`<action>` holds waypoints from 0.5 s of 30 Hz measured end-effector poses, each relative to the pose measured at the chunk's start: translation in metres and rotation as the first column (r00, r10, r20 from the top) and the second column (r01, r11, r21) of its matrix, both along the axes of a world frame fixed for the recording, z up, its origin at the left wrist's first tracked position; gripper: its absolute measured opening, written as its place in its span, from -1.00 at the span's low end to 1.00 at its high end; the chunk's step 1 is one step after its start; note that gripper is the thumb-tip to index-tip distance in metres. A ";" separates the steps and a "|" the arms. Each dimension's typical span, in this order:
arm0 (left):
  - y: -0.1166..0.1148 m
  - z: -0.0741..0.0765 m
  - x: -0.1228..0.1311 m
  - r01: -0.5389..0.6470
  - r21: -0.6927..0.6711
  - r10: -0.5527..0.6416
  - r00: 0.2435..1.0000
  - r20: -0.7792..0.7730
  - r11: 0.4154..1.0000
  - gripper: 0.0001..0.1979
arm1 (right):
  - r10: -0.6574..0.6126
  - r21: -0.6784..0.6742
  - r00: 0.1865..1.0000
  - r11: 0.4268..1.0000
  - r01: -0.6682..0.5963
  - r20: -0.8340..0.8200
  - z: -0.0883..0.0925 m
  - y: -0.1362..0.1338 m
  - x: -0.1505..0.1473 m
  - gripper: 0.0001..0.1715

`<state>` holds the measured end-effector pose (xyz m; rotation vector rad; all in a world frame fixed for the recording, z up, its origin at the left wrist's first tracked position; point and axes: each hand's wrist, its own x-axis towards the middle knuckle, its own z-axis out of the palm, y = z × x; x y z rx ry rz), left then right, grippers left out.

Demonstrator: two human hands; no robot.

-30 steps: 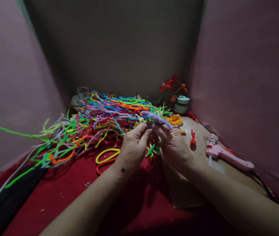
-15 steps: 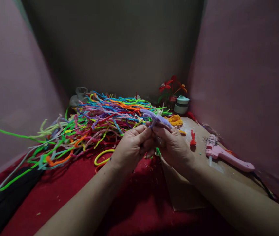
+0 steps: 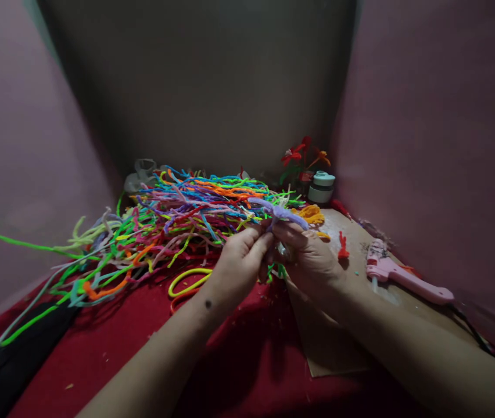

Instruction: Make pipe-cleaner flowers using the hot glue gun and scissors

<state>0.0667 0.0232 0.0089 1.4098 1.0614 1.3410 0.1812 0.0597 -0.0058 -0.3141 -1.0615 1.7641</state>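
Observation:
Both hands meet at the middle of the view around a lilac pipe-cleaner flower [image 3: 280, 213], whose fuzzy loops spread out above the fingertips. My left hand [image 3: 242, 255] is closed, thumb and forefinger pinching at the flower's base. Closed beside it, my right hand [image 3: 311, 255] grips the flower from the right with its thumb along the lower loops. A small shiny metallic thing [image 3: 283, 251] shows in the right palm; its kind is mostly hidden by the fingers. Just beyond the hands lies a big heap of coloured pipe cleaners [image 3: 204, 200].
On the right, a pink glue gun [image 3: 408, 278] rests on a tan board [image 3: 330, 342], near a small red pipe-cleaner piece [image 3: 343, 246]. Behind stand a pale green jar [image 3: 321, 186] and red flowers [image 3: 293, 155]. A yellow loop [image 3: 186, 281] lies on the red cloth [image 3: 134, 348].
The lilac flower has tilted, so its loops now look flatter and more edge-on. My left hand has shifted slightly right and its wrist has turned. More of the metallic thing shows.

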 end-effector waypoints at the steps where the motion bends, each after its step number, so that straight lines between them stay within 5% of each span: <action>1: -0.001 -0.001 0.002 -0.093 0.079 0.101 0.990 -0.099 0.992 -0.83 | -0.039 0.006 0.999 0.999 0.039 0.000 -0.001 0.001 -0.001 -0.92; 3: -0.003 -0.003 0.004 -0.183 0.211 0.228 0.949 -0.217 0.960 -0.86 | -0.085 -0.004 0.996 0.996 0.085 -0.005 -0.001 0.003 -0.002 -0.89; 8: -0.004 -0.012 0.000 -0.170 0.413 0.339 0.860 -0.381 0.895 -0.85 | -0.104 -0.029 0.993 0.994 0.103 -0.052 -0.001 0.004 -0.002 -0.88; 15: 0.001 -0.017 -0.002 -0.220 0.452 0.412 0.826 -0.386 0.865 -0.85 | -0.150 -0.001 0.988 0.989 0.150 0.039 -0.009 0.003 -0.003 -0.86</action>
